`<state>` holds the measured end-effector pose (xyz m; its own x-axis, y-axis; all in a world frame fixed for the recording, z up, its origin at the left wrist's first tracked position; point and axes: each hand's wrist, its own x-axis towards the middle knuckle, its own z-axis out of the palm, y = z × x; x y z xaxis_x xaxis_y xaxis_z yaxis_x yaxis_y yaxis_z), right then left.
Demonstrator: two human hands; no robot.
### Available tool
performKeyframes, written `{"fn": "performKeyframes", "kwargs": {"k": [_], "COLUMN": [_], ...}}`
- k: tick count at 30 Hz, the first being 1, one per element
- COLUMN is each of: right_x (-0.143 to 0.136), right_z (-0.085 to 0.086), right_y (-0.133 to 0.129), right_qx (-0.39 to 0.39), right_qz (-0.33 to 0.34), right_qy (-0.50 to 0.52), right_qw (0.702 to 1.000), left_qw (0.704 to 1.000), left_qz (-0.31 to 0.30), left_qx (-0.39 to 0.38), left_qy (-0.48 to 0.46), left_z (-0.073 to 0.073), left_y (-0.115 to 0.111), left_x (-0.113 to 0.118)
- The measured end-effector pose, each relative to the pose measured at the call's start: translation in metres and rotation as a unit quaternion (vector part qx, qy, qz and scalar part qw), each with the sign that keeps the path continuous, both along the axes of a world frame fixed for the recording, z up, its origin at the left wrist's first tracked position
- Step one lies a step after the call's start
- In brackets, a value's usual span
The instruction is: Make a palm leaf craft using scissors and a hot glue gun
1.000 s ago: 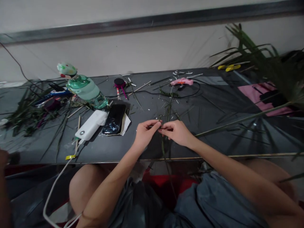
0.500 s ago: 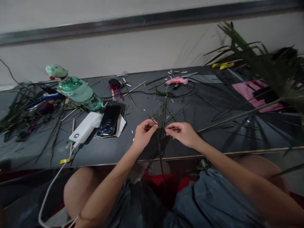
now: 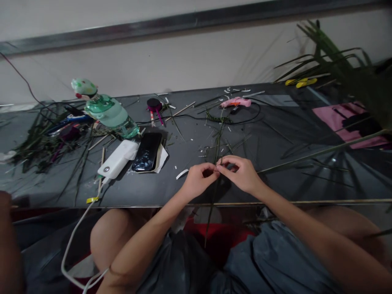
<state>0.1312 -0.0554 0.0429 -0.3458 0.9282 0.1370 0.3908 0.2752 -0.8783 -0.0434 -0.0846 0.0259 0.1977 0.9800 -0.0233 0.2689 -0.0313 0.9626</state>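
My left hand [image 3: 200, 178] and my right hand [image 3: 240, 174] meet fingertip to fingertip over the front part of the dark table. Both are closed in a pinch on a narrow green palm leaf strip [image 3: 210, 220]. One end of it hangs down past the table edge towards my lap. Beyond my fingers, more green leaf strips [image 3: 218, 139] run away across the tabletop to a small braided leaf piece [image 3: 218, 118]. The exact hold at the fingertips is too small and dark to make out.
A pink glue gun [image 3: 236, 102] with a black cord lies at the back. On the left are a phone [image 3: 148, 152], a white power bank [image 3: 118, 160], a green bottle [image 3: 112, 116] and a leaf pile [image 3: 33, 139]. A large palm frond [image 3: 343, 61] spreads on the right.
My hands were a little apart and are now together at the fingertips over the leaf strip. The view has shifted slightly, so the table things appear farther right.
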Motion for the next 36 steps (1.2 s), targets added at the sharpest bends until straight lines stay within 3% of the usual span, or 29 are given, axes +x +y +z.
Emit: {"fn": "performKeyframes", "kwargs": {"k": [3,5,7,9,12,14,16,18,21,24,26,28,32,34,36], "right_x": [-0.006,-0.008,-0.005,0.005,0.027,0.040,0.046,0.043,0.026,0.009,0.003,0.004,0.033,0.062,0.098], "right_z": [0.004,0.010,0.015,0.017,0.011,0.005,0.001,0.000,0.005,0.010,0.011,0.012,0.010,0.007,0.003], "right_y": [0.001,0.004,0.007,0.012,0.018,0.020,0.020,0.016,0.006,-0.003,-0.007,-0.010,-0.007,-0.001,0.007], "right_qx": [0.007,0.016,0.023,0.035,0.064,0.080,0.080,0.071,0.049,0.022,0.006,-0.014,-0.043,0.020,0.130], "right_qz": [-0.004,-0.004,0.002,0.001,-0.042,-0.087,-0.118,-0.110,-0.033,0.052,0.065,0.058,0.048,-0.009,-0.091], "right_qy": [0.009,0.011,0.003,-0.010,-0.017,-0.019,-0.013,0.006,0.048,0.081,0.090,0.084,-0.017,-0.133,-0.273], "right_qw": [1.000,1.000,1.000,0.999,0.997,0.993,0.990,0.991,0.997,0.995,0.994,0.995,0.998,0.991,0.949], "left_qw": [0.998,0.987,0.942,0.880,0.863,0.855,0.853,0.883,0.966,0.989,0.992,0.995,0.998,0.999,0.999], "left_qz": [-0.002,0.042,0.165,0.277,0.347,0.375,0.363,0.293,0.095,-0.068,-0.090,-0.074,-0.048,-0.040,-0.026], "left_qx": [0.021,0.079,0.174,0.211,0.158,0.180,0.215,0.223,0.170,0.099,0.064,0.040,0.017,0.025,0.044], "left_qy": [0.055,0.130,0.234,0.322,0.330,0.310,0.306,0.290,0.168,0.084,0.064,0.056,0.024,0.001,-0.005], "left_z": [0.008,0.017,0.029,0.037,0.041,0.040,0.037,0.034,0.029,0.021,0.016,0.013,0.009,0.008,0.007], "left_y": [0.000,0.005,0.012,0.017,0.017,0.014,0.011,0.010,0.005,-0.005,-0.012,-0.015,-0.015,-0.013,-0.013], "left_x": [-0.006,-0.024,-0.056,-0.097,-0.152,-0.167,-0.158,-0.129,-0.069,-0.022,-0.008,-0.004,-0.009,-0.011,-0.011]}}
